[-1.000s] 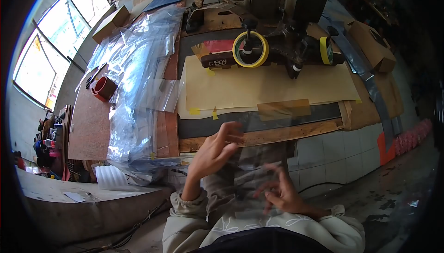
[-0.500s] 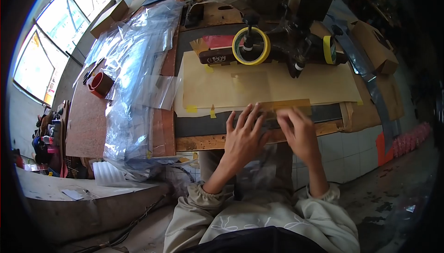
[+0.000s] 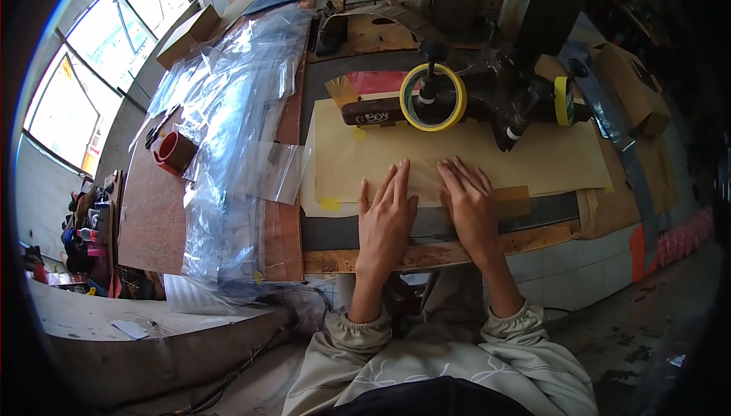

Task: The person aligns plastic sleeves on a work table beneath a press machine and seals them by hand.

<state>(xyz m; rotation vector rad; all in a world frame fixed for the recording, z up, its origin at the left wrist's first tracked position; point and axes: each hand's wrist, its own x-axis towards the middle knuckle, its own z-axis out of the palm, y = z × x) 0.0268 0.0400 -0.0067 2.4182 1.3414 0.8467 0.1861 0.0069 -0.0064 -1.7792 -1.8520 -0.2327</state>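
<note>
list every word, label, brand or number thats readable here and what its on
"BOY": pale lettering on the dark bar; the mark before it, perhaps a G or C, is unclear.
Dark patch on the cardboard box at right: too blurred to read.
Nothing else is legible.

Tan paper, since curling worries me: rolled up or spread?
Spread: the tan paper lies flat and broad across the table, reaching past the right hand.
</note>
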